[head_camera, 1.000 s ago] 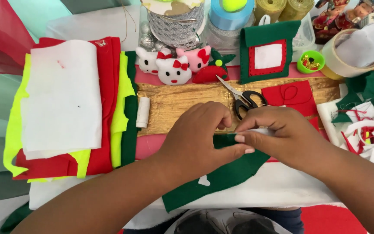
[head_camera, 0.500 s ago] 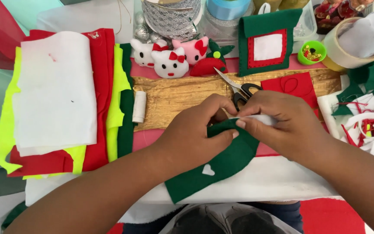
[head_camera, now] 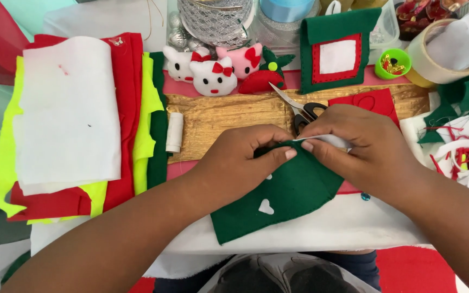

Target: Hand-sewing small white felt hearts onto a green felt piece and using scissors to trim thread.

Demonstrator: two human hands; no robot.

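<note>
Both pinching the green felt piece (head_camera: 289, 195) at its top edge, left hand (head_camera: 245, 157) and right hand (head_camera: 359, 146) meeting over a white scrap (head_camera: 329, 140), heart cutout done, scissors (head_camera: 299, 108) parked behind, joining seemingly barely started.

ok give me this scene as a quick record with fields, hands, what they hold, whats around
left hand: pinches the top edge of the green felt piece
right hand: pinches the same edge, with a white strip at its fingertips
green felt piece: lies on white cloth, small white heart cutout showing
scissors: on the gold board, just behind the hands
thread spool: white, at the board's left end
felt stack: left side, white on top of red, yellow and green
stuffed cat heads: behind the board
</note>
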